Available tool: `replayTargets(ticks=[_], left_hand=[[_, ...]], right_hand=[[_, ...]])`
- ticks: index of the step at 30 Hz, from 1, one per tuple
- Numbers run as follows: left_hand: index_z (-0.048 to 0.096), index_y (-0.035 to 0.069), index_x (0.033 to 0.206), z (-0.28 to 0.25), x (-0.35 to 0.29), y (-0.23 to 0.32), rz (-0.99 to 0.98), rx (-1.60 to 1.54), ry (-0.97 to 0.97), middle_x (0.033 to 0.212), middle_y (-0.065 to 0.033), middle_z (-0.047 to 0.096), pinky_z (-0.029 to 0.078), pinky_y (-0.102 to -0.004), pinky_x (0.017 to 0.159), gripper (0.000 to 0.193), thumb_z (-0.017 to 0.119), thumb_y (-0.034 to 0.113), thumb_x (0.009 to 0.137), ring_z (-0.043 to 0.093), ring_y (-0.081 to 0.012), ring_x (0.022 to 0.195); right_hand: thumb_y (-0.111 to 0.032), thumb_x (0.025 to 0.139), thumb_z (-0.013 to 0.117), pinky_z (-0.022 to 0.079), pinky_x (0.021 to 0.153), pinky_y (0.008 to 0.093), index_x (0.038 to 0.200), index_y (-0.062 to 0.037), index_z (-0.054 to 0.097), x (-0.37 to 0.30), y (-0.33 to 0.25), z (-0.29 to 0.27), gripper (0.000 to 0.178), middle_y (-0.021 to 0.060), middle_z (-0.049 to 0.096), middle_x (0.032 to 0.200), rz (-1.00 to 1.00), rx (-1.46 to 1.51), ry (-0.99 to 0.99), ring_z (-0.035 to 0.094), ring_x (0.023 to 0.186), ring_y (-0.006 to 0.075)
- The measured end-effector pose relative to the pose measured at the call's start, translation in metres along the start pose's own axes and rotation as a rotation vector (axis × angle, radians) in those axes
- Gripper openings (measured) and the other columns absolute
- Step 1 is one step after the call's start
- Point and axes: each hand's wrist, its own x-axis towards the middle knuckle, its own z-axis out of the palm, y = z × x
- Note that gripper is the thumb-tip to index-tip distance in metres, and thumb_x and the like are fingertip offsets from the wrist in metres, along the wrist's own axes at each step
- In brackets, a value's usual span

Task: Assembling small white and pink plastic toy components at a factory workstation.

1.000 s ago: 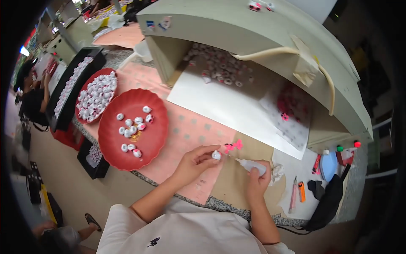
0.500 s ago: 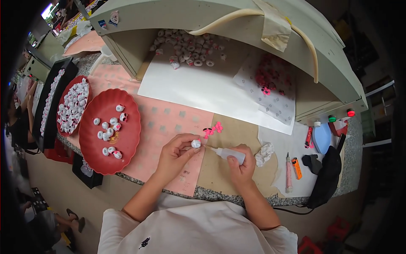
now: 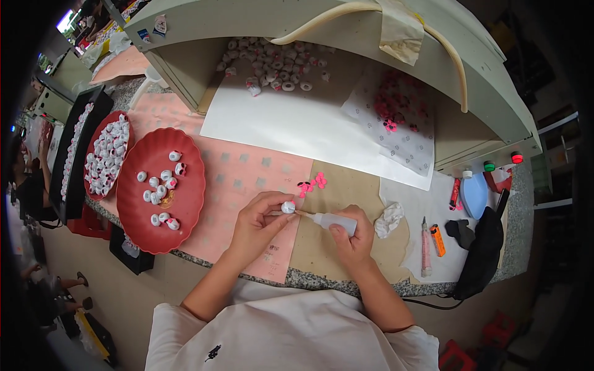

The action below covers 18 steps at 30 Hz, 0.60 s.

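Note:
Between the thumb and fingers of my left hand (image 3: 258, 224) is a small round white piece (image 3: 288, 207) with a touch of pink. My right hand (image 3: 354, 240) grips a translucent squeeze bottle (image 3: 337, 223), held nearly level. Its thin nozzle tip points left and meets the edge of the white piece, or comes very close to it. Just beyond my fingers, some small bright pink flower-shaped pieces (image 3: 305, 188) lie on the mat. A crumpled white tissue (image 3: 389, 221) rests to the right of the bottle.
A red scalloped tray (image 3: 130, 213) with several white pieces stands left, beside a fuller red tray (image 3: 107, 156). Under the grey hood (image 3: 346, 31) are piles of white pieces (image 3: 278, 65) and pink pieces (image 3: 396, 105). An orange lighter (image 3: 437, 240), a craft knife (image 3: 426, 250) and a blue dish (image 3: 473, 196) lie right.
The white piece and the bottle stay together at nearly the same place, and both hands keep their grip. The view has shifted slightly.

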Motion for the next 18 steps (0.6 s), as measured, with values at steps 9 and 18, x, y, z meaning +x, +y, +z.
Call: replayTargets(ticks=[9,18], left_hand=[[0.053,-0.003,0.113,0.0010,0.0018,-0.0042,-0.023,-0.029,0.019,0.112,-0.0076,0.051,0.051,-0.0275,0.086,0.032,0.057,-0.009,0.082,0.059,-0.0188,0.102],[0.050,-0.004,0.114,0.0053,0.0036,0.0010,-0.084,-0.097,0.013,0.109,-0.0127,0.060,0.050,-0.0270,0.087,0.032,0.058,-0.008,0.083,0.059,-0.0184,0.104]], right_hand=[[-0.011,0.084,0.057,0.035,0.056,0.0244,0.087,-0.0011,0.051,0.0005,0.0024,-0.0032,0.012,0.0050,0.048,0.071,0.048,0.001,0.003,0.043,0.062,0.0116],[-0.013,0.085,0.057,0.034,0.057,0.0250,0.087,-0.0015,0.052,0.0008,0.0041,-0.0051,0.012,0.0050,0.047,0.071,0.030,0.026,0.025,0.042,0.062,0.0116]])
